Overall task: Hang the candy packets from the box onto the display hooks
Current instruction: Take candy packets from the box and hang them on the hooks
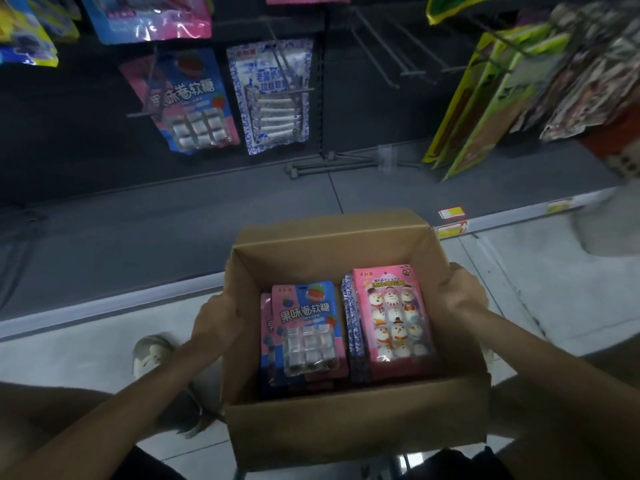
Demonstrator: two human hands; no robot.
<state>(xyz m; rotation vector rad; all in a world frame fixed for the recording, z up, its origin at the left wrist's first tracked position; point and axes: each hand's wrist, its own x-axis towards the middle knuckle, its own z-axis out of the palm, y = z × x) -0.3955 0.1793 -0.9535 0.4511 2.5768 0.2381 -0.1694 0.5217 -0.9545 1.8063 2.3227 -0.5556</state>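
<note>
Stocking aisle, seen from my remote head feed: an open brown cardboard box [346, 431] is held in the air between two bare hands, above the pale tiled floor [519, 289] and in front of the grey base shelf [173, 220]. The right hand [462, 296] curls round the box's right wall near the rim. The left hand [214, 317] is pressed to the outer left wall, and I cannot tell how its fingers lie. Inside lie the goods: a pink-and-blue packet of white wrapped sweets [304, 323] on a small stack at left, and a pink snowman packet [393, 313] atop blue-and-white patterned packets [349, 323] at right. None has been lifted out yet. Bare grey wire hooks [388, 53] jut from the dark back panel above. The risk, as I judge it: with both hands occupied, freeing one to pick a packet could tip the box and spill the stacks. A hurried reach might also snag a packet's hole on a hook tip.
</note>
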